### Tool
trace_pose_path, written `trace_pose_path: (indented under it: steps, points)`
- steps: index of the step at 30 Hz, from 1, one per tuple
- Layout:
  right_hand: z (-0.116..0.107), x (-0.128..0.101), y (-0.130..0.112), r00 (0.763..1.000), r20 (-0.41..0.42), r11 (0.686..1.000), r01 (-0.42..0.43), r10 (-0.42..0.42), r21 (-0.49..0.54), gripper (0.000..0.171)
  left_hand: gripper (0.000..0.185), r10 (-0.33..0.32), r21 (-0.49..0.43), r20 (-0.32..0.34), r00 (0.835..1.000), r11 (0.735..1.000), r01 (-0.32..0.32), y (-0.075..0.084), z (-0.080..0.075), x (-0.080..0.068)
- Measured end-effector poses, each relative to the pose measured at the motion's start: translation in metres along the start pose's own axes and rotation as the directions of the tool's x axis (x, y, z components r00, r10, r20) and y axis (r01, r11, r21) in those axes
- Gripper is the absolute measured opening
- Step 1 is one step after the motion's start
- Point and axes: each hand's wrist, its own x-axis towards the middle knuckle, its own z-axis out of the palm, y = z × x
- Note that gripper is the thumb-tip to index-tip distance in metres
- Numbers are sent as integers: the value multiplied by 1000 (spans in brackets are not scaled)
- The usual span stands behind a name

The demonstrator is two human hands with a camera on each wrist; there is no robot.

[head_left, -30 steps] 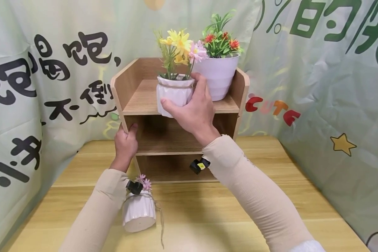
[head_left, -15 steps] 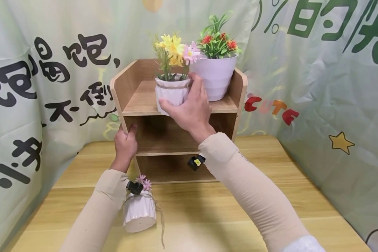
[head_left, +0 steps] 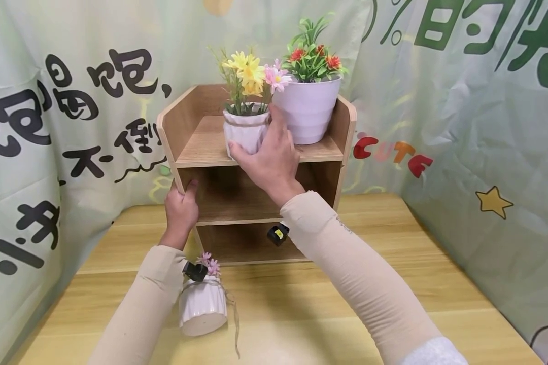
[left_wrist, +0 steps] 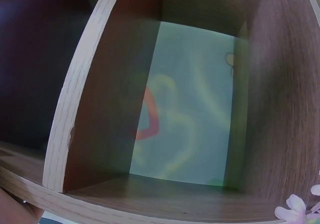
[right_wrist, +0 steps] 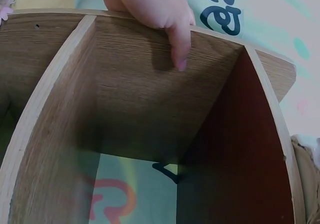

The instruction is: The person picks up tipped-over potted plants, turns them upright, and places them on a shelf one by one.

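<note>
A three-tier wooden shelf (head_left: 201, 147) stands on the table. On its top tier my right hand (head_left: 255, 133) grips a small white pot (head_left: 244, 133) of yellow and pink flowers, thumb at the front and fingers round the right side. The pot sits near the front edge, close beside a larger white pot (head_left: 307, 109) with red flowers. My left hand (head_left: 181, 190) grips the shelf's left side panel at the middle tier. Its thumb (right_wrist: 177, 42) shows curled over the panel in the right wrist view. The left wrist view shows only the shelf's inside (left_wrist: 190, 109).
A second small white pot (head_left: 202, 309) with pink flowers (left_wrist: 295, 208) stands on the wooden table (head_left: 301, 314), partly under my left forearm. Printed green cloth (head_left: 461, 116) hangs close behind and on both sides of the shelf.
My right hand has carried the small flower pot back and a little down onto the top tier, nearer the large pot. The left hand has kept its hold on the side panel.
</note>
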Motion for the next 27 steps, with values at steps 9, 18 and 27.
trace_pose_path:
  steps: [9, 18, 27]
  points:
    - [8, -8, 2, 985, -71, 981, 151, -160, -117, 95, 35, -4, 8, -8, 1000, 1000, 4, 0, 0, -1]
    - [16, -12, 13, 919, -132, 910, 331, -371, -251, 85, 35, 3, -3, -8, 1000, 1000, -3, 2, -1, -1]
    - [20, -11, 20, 843, -151, 829, 449, -517, -332, 63, 36, 11, -5, -3, 1000, 1000, -11, 0, 0, -1]
